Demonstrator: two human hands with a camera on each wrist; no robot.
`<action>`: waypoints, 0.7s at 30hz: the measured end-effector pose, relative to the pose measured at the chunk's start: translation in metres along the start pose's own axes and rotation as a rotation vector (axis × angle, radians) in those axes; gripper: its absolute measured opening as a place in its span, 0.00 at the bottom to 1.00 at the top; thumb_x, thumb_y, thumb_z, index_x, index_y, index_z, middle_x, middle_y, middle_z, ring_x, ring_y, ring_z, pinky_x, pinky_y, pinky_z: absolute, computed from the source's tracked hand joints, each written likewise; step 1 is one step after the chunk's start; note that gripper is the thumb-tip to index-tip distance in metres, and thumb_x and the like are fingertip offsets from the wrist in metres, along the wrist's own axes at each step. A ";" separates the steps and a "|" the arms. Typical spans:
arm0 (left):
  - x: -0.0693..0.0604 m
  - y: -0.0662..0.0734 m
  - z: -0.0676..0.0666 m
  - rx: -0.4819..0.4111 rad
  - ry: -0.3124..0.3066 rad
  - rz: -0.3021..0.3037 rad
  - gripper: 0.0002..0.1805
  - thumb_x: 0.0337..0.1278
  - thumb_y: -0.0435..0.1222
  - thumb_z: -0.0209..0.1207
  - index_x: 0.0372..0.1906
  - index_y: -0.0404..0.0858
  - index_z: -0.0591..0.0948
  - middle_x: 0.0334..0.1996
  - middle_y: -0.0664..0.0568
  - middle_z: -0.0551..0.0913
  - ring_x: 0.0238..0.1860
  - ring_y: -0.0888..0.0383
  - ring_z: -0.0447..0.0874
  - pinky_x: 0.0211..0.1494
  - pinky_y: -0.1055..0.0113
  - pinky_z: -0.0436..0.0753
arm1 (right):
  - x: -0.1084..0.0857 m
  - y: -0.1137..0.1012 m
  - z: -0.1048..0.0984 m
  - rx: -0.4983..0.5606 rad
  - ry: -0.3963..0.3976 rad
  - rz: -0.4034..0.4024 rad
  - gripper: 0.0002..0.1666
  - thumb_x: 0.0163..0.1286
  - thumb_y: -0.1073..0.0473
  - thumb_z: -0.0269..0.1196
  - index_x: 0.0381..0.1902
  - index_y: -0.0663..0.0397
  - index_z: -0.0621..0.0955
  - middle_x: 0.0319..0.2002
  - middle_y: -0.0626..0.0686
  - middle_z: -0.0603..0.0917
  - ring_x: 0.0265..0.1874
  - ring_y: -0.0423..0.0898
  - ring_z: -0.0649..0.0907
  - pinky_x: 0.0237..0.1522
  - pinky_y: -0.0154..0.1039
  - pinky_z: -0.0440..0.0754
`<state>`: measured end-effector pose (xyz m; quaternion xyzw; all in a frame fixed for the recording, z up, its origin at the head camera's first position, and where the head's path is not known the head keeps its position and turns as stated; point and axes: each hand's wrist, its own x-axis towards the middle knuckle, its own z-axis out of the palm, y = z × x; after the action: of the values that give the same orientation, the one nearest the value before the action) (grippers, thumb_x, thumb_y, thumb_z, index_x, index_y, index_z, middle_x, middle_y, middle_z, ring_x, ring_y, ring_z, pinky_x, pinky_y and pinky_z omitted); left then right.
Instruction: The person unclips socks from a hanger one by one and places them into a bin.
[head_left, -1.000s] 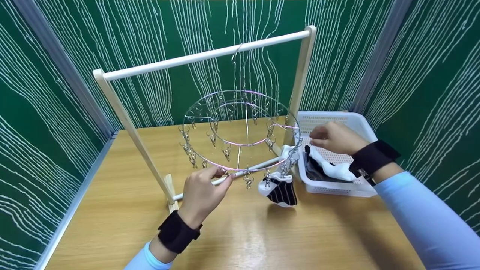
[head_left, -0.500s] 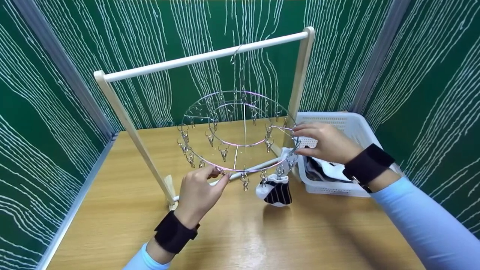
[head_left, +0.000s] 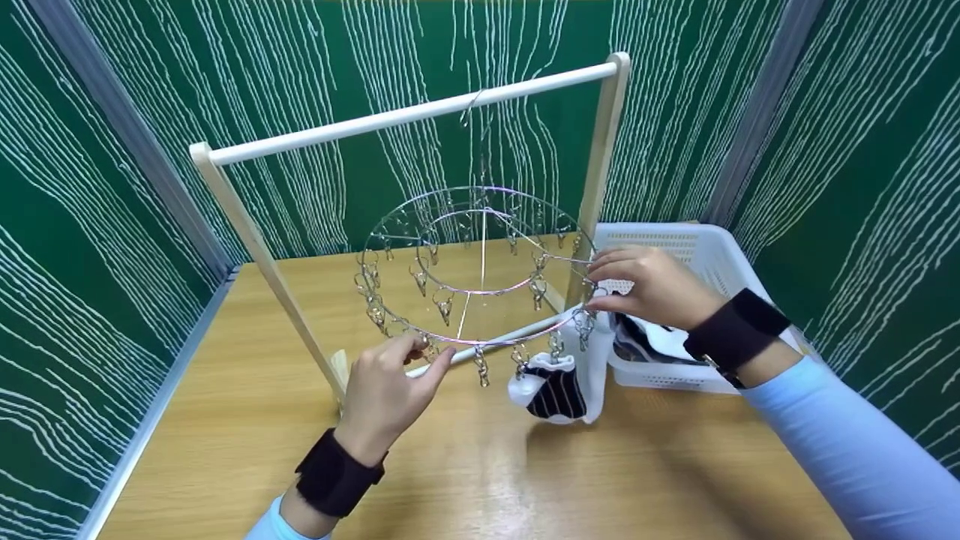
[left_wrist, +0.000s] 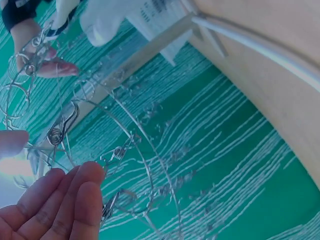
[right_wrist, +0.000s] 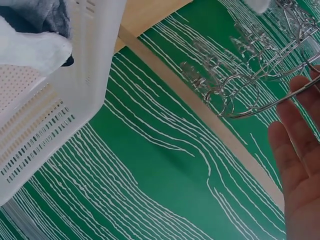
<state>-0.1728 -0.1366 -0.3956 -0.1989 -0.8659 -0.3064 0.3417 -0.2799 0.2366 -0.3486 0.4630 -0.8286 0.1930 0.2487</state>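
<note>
A round wire clip hanger [head_left: 480,291] with two rings and several metal clips hangs by its hook from a wooden rack. My left hand [head_left: 390,388] is at its front left, thumb and fingers apart around the outer ring; in the left wrist view a clip [left_wrist: 56,135] shows beside the fingers. On the right side, my right hand [head_left: 645,285] touches the outer ring with its fingertips, the thumb apart below. A black-and-white striped sock [head_left: 556,394] hangs from clips near the front right. Just behind it hangs a white sock [head_left: 598,367], its top partly hidden by clips.
The wooden rack [head_left: 607,142] stands on the table [head_left: 450,465], its lower bar [head_left: 499,341] running behind the socks. To the right is a white basket [head_left: 720,238] holding dark and white socks [head_left: 652,345]. Green walls with white lines surround the table.
My right hand has moved left from above the basket to the hanger's edge. The hanger has turned: front clips shifted left, and the white sock came forward. My left hand has shifted slightly left.
</note>
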 end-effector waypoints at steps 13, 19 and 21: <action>0.005 0.006 -0.001 0.021 0.176 0.091 0.16 0.59 0.35 0.77 0.46 0.30 0.85 0.44 0.40 0.88 0.48 0.43 0.87 0.56 0.48 0.88 | 0.004 -0.009 -0.001 0.001 0.047 -0.055 0.15 0.55 0.58 0.84 0.34 0.61 0.89 0.36 0.57 0.91 0.39 0.55 0.87 0.43 0.52 0.90; 0.007 0.008 0.002 -0.001 0.207 0.187 0.14 0.55 0.30 0.78 0.43 0.30 0.87 0.45 0.40 0.88 0.50 0.43 0.86 0.55 0.49 0.87 | 0.007 -0.018 0.001 -0.042 0.053 -0.035 0.16 0.54 0.55 0.85 0.32 0.58 0.90 0.33 0.53 0.90 0.36 0.50 0.83 0.37 0.45 0.86; 0.008 0.010 0.004 -0.027 0.221 0.229 0.13 0.53 0.28 0.78 0.41 0.31 0.87 0.42 0.42 0.88 0.46 0.45 0.86 0.51 0.52 0.87 | 0.007 -0.020 0.002 -0.059 0.062 -0.042 0.16 0.54 0.54 0.85 0.32 0.57 0.90 0.32 0.53 0.90 0.35 0.50 0.82 0.34 0.44 0.84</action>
<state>-0.1747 -0.1256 -0.3883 -0.2658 -0.7906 -0.2971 0.4647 -0.2665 0.2204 -0.3444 0.4664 -0.8160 0.1773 0.2919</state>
